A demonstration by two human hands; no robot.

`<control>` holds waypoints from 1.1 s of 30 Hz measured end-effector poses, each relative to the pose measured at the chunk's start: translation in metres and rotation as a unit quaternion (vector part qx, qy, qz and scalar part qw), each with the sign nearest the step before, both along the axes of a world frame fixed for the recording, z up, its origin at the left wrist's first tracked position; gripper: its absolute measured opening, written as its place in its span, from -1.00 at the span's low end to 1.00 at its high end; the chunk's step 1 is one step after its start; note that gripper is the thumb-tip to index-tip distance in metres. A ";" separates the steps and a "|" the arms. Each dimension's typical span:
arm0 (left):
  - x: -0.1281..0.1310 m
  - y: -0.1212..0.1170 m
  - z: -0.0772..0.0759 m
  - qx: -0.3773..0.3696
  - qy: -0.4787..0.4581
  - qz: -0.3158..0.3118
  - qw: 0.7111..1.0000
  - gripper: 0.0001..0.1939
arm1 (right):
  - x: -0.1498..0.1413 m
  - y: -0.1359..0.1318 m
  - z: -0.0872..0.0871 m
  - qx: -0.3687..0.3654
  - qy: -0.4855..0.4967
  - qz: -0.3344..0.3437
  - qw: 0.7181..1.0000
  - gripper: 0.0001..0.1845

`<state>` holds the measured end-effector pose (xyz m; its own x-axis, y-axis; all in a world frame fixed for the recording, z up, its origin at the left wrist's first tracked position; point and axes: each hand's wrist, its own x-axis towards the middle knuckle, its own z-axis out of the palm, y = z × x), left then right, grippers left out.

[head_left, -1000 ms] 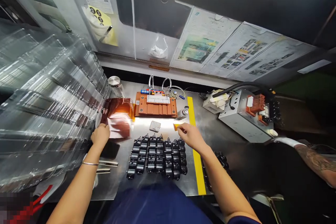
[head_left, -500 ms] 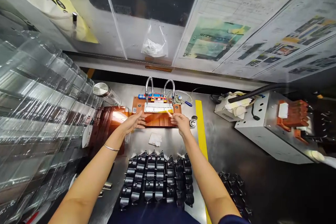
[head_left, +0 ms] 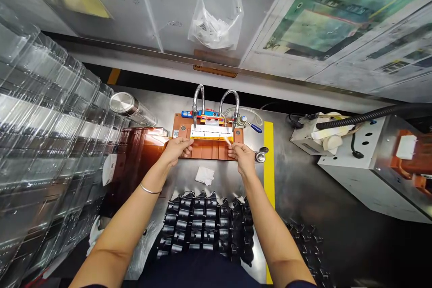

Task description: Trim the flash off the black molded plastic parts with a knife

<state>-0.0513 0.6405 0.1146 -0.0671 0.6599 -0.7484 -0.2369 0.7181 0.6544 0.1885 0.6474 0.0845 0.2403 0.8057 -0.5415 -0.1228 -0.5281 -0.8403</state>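
Note:
A brown fixture block lies on the steel bench. Across it runs a white strip with a dotted line and a yellow-orange lower edge. My left hand is closed in a pinch at the strip's lower left corner; what sits between its fingertips is too small to make out. At the right end, my right hand pinches a thin white stick whose tip points up at the strip. Two bent metal hoses reach down over the block, and a blue-handled lever is on its right.
Several black moulded parts stand in rows near my body. Clear plastic trays are stacked at the left, beside a glass bottle. A folded white cloth lies before the block. A grey machine stands at right.
My view has moved closer to the bench. The left fingers, spread before, have closed at the strip's left corner. My right hand stays at the right end; the yellow edge now runs along the whole strip.

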 end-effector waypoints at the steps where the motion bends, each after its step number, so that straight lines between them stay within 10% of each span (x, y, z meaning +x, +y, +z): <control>1: 0.000 0.002 -0.001 0.006 0.013 0.005 1.000 -0.77 | 0.000 0.000 0.001 -0.001 -0.005 0.000 1.000 -0.79; 33: -0.006 0.032 -0.013 -0.011 0.059 -0.017 0.998 -0.63 | -0.006 0.024 0.011 -0.071 -0.031 0.018 0.997 -0.78</control>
<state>-0.0577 0.6722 0.1019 -0.1328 0.6471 -0.7507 -0.1342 0.7387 0.6605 0.1830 0.6716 0.0953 0.2485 0.7302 -0.6364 -0.0517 -0.6461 -0.7615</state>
